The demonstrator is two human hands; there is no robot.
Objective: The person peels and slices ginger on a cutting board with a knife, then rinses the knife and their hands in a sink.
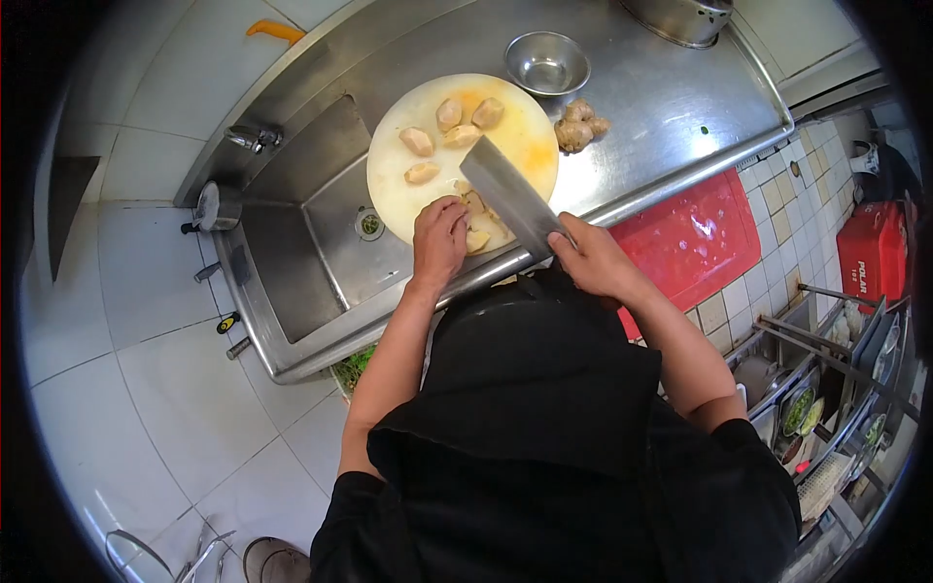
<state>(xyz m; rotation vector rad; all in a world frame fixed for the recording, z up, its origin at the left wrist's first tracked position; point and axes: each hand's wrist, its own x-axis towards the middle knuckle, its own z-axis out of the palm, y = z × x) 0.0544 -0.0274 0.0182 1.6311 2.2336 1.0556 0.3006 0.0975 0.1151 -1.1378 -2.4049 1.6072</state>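
Note:
My right hand [586,255] grips the handle of a broad cleaver [520,199], whose blade slants up and left over the round white cutting board [389,126]. On the board's near side, my left hand [442,238] has curled fingers against a pale piece of ginger [476,240], left of the blade. Thin brownish peelings [496,228] lie between that hand and the cleaver. Several peeled pieces of ginger [449,114] are spread over the board's far and left parts. An unpeeled ginger root [580,126] rests on the steel counter just right of the board.
Behind the board stands a steel bowl [547,63]. The board overlaps a sink [282,248] with a tap [255,138] at left. A large steel pot [680,19] is at the far right. Below the counter edge lies a red board-like surface [695,233]; a shelf rack [826,369] stands right.

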